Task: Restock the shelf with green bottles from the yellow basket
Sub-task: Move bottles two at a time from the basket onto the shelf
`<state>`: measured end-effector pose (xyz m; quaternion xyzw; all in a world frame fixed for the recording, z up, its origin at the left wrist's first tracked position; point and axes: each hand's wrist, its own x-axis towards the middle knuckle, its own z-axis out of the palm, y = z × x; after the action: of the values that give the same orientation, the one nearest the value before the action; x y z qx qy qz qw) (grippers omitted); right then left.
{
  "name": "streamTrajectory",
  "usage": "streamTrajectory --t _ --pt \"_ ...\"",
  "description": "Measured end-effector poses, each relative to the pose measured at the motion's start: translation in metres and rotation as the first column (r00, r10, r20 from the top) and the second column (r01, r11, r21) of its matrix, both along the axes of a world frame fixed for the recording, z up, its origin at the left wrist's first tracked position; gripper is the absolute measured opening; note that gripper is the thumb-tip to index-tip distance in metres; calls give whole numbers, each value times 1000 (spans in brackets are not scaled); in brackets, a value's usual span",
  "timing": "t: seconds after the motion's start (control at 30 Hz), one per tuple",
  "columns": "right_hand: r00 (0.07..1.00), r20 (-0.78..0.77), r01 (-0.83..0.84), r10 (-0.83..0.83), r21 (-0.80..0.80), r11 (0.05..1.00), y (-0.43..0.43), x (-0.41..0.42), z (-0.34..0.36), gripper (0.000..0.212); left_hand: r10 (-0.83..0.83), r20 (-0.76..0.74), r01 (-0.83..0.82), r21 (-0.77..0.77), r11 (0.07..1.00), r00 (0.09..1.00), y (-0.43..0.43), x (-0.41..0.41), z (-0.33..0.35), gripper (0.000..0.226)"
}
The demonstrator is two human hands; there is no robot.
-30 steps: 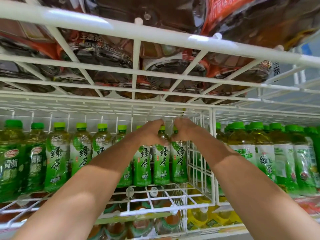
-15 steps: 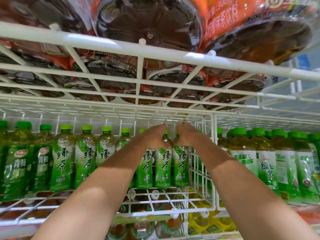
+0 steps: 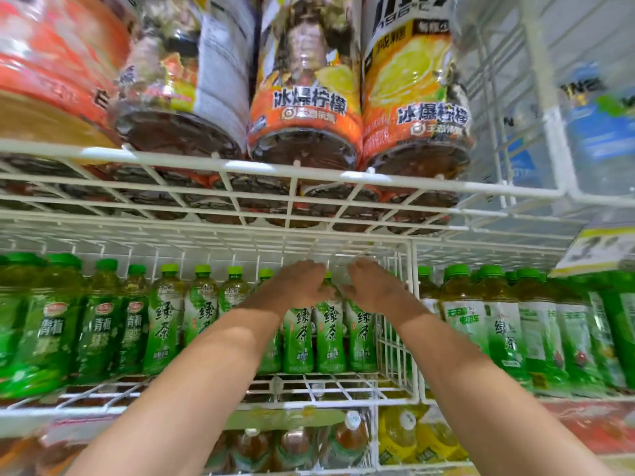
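Green tea bottles stand in rows on the white wire shelf (image 3: 326, 386). My left hand (image 3: 295, 286) curls over the top of one green bottle (image 3: 297, 338) at the front of the row. My right hand (image 3: 374, 290) curls over the top of another green bottle (image 3: 361, 338) beside the wire divider (image 3: 395, 338). A third bottle (image 3: 330, 338) stands between those two, its cap showing between my hands. Both held bottles stand upright on the shelf. The yellow basket is out of view.
Large orange-labelled bottles (image 3: 305, 108) sit on the upper wire shelf (image 3: 275, 170) just above my hands. More green bottles fill the left (image 3: 99, 324) and right (image 3: 464, 321) sections. Brown and yellow bottles (image 3: 402, 434) stand on the shelf below. A price tag (image 3: 598, 249) hangs at right.
My view has tilted upward, showing more of the upper shelf's bottles. Both hands stay on the tops of the same green bottles near the divider.
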<state>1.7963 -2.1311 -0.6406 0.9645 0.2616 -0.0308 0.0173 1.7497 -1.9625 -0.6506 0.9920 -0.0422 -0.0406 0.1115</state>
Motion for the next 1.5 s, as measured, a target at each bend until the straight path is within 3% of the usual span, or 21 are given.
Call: streamTrajectory --t 0.13,0.2,0.3,0.43,0.6,0.73,0.97,1.17,1.33,1.5 --pt "1000 24 17 -17 -27 1000 -3 -38 18 59 -9 11 7 120 993 1000 4 -47 24 69" --pt "999 31 45 -44 -26 999 -3 -62 25 64 44 -13 -42 98 994 999 5 -73 33 79" --pt "998 -11 58 -58 42 997 0 -103 33 65 96 -20 -95 53 994 995 8 -113 46 66" --pt "1000 6 -29 29 28 999 23 -152 41 43 139 50 -147 206 968 989 26 -167 59 60" --pt "990 39 -134 134 -8 991 85 -205 48 53 203 110 -228 301 926 973 78 -237 61 66" --pt "961 39 -273 272 33 961 135 -244 37 62 336 103 -351 290 890 936 113 -294 52 70" --pt "914 33 -406 405 81 910 160 -292 -7 70 414 20 -404 268 875 910 124 -354 16 73" --pt "905 4 -423 426 131 897 136 -326 -52 55 354 7 -346 227 910 935 112 -379 -30 64" --pt "907 -128 -384 402 144 912 111 -355 -118 55 349 -120 -318 223 922 929 101 -398 -93 61" --pt "901 -326 -288 287 46 957 86 -371 -196 60 315 -296 -266 196 944 902 86 -409 -171 64"
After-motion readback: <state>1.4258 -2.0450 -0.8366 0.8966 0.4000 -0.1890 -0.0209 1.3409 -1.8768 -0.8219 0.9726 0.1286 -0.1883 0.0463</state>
